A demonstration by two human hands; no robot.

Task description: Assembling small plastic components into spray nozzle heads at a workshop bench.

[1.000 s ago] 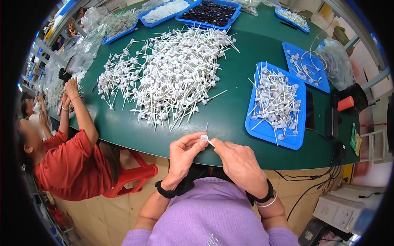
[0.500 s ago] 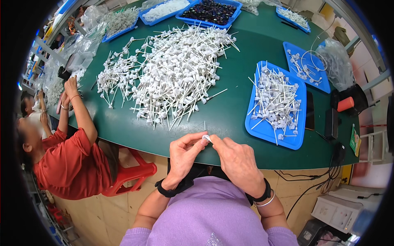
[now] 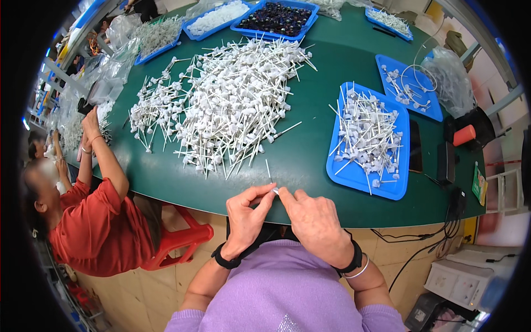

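My left hand [image 3: 247, 213] and my right hand [image 3: 311, 217] meet at the near edge of the green table [image 3: 310, 160]. Together their fingertips pinch one small white stick piece [image 3: 271, 180], whose thin stem points up and away from me. A big heap of the same white stick pieces [image 3: 227, 105] lies on the table ahead of my hands. A blue tray [image 3: 369, 145] with several of these pieces sits to my right.
A person in a red top [image 3: 94, 221] sits at my left on a red stool [image 3: 180, 238], arms on the table. Blue trays [image 3: 276, 17] with dark and white parts line the far edge. Another blue tray [image 3: 409, 88], plastic bags and dark devices are at right.
My two hands stay together at the table edge; the white piece has been turned slightly between the fingertips. The person at left has hardly moved.
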